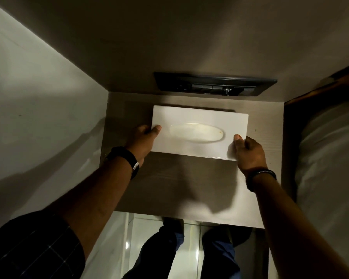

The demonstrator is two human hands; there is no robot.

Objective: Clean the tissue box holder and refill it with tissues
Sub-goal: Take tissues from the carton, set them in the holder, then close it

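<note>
**Both hands on the holder, ready to lift**

My left hand clasps the left end of the glossy white rectangular tissue box holder, thumb laid on its top face and the fingers curled down around the edge. My right hand does the same at the right end, thumb on top near the front corner. Both are closed on the holder, neither spread flat.

The holder lies on the grey-brown wood-grain bench, towards the back, its long side running left to right. Its oval dispensing slot faces up; I see a pale surface in it but cannot tell whether tissue remains inside. A small yellowish mark shows at the slot's right end.

Just behind the holder, set in the back wall, is a dark rectangular panel with buttons and a small knob. A pale wall closes the left side.

I judge this an early step: taking hold of the holder to move or open it for cleaning. Next calls for an even two-handed lift, keeping the slick casing level and clear of the panel behind.
</note>
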